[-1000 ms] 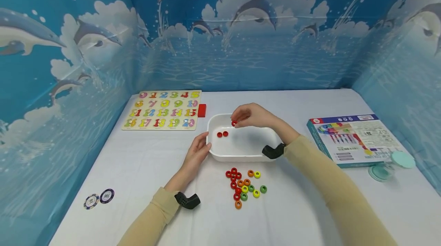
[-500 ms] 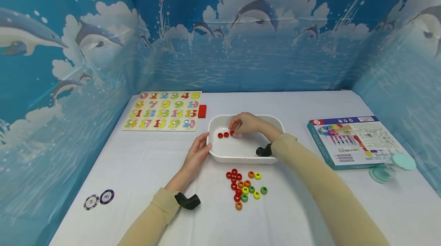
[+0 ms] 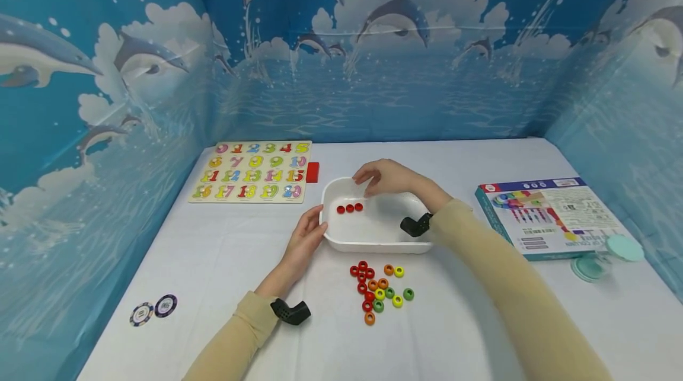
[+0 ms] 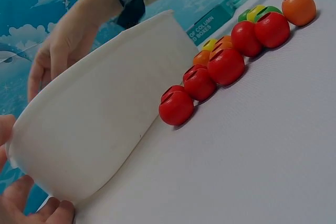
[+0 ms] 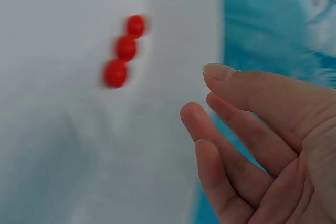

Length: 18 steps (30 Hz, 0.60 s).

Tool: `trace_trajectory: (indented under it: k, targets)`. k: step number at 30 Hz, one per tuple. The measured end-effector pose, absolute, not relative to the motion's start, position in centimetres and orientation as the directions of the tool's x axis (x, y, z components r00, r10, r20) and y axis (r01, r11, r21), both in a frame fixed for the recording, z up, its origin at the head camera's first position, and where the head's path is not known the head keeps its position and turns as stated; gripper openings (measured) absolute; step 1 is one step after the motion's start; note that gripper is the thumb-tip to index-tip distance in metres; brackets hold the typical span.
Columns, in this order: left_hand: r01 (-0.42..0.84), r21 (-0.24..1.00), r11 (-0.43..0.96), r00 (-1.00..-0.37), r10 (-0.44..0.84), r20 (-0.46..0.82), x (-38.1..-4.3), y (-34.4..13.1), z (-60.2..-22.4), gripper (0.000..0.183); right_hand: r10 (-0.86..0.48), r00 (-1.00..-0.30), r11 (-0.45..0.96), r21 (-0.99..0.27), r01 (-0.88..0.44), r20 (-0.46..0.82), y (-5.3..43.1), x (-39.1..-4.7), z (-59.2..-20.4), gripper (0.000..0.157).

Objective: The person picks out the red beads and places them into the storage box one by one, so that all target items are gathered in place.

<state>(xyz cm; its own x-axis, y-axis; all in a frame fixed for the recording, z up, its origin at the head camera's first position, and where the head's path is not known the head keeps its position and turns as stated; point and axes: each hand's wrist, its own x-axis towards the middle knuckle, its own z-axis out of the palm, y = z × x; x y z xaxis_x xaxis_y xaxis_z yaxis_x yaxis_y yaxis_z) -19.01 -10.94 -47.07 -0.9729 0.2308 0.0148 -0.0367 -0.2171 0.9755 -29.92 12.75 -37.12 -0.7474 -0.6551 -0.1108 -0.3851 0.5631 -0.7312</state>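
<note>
Three red beads [image 3: 349, 208] lie in a short row inside the white tray [image 3: 381, 247], toward its left end. My left hand [image 3: 305, 239] holds the tray at its left wall, thumb near the rim and fingers around the outside. Above the tray's back part hovers my right hand [image 3: 392, 178], its fingers loosely bent and nothing between them. The right wrist view shows this hand [image 5: 262, 145] apart from the row of beads [image 5: 126, 48]. In front of the tray, loose red, orange, yellow and green beads [image 3: 379, 294] form a cluster on the white table.
A number puzzle board [image 3: 251, 172] lies at the back left beside a red block [image 3: 312, 172]. On the right are a flat box [image 3: 552, 215] and a small clear jar with a mint lid [image 3: 589, 267]. Two poker chips [image 3: 153, 310] rest at the front left.
My right hand lowered a red bead into the tray beside the two others, let it go, and rose back up. The left hand stayed at the tray's left end.
</note>
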Motion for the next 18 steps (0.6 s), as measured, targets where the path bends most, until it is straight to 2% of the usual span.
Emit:
trace_trajectory:
  k: [4, 8, 14, 18]
  targets:
    - [-0.015, 0.981, -0.196, -0.976, 0.216, 0.028, -19.0, -11.0, -47.3, 0.048, -0.671, -0.741, 0.448, -0.78, -0.436, 0.029, 13.6, -27.1, -34.1, 0.037]
    - [0.001, 0.983, -0.185, -0.975, 0.217, 0.041, -19.0, -11.1, -47.3, 0.048, -0.685, -0.71, 0.319, -0.811, -0.491, 0.16, 14.2, -23.1, -33.4, 0.032]
    - [-0.008, 0.985, -0.171, -0.978, 0.209, 0.029, -18.8, -11.1, -47.3, 0.047, -0.691, -0.701, 0.237, -0.861, -0.45, 0.176, 13.9, -16.9, -34.6, 0.024]
    - [-0.01, 0.986, -0.168, -0.976, 0.214, 0.026, -18.9, -11.1, -47.4, 0.048, -0.688, -0.712, 0.216, -0.897, -0.386, 0.14, 13.8, -14.5, -36.9, 0.021]
